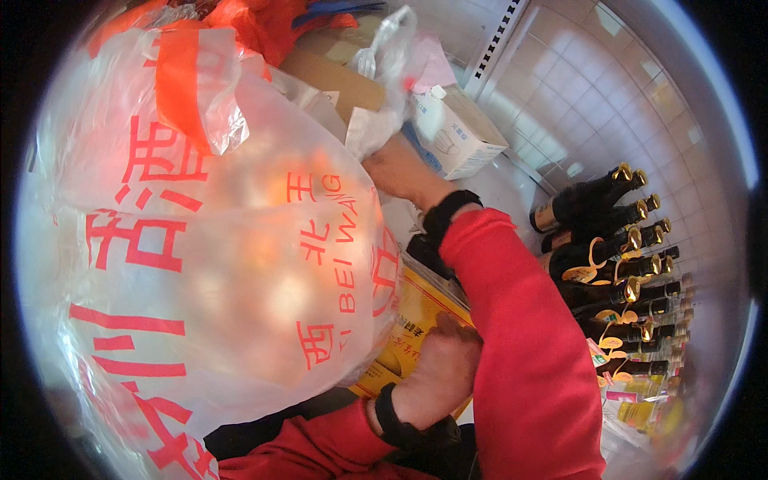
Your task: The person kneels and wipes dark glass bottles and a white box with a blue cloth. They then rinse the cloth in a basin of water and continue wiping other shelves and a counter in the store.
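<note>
A large, bulging translucent plastic bag [228,264] with red printing fills the left half of the head view. Its contents show only as blurred pale and orange shapes. My right hand [405,171] reaches past the bag's right side, close to a piece of white paper [369,132]; its fingertips are hidden. Lower down, my left hand [441,372] rests with curled fingers over a yellow printed box [414,300]. Whether those fingers grip the box cannot be made out. Both wrists carry black bands below red sleeves.
A white box [462,135] with a mask drawing stands beyond my right hand. Crumpled clear plastic [393,54], brown cardboard [342,78] and orange bags [258,24] lie at the back. Several dark bottles [600,246] with gold tops line the right, near a tiled surface [576,78].
</note>
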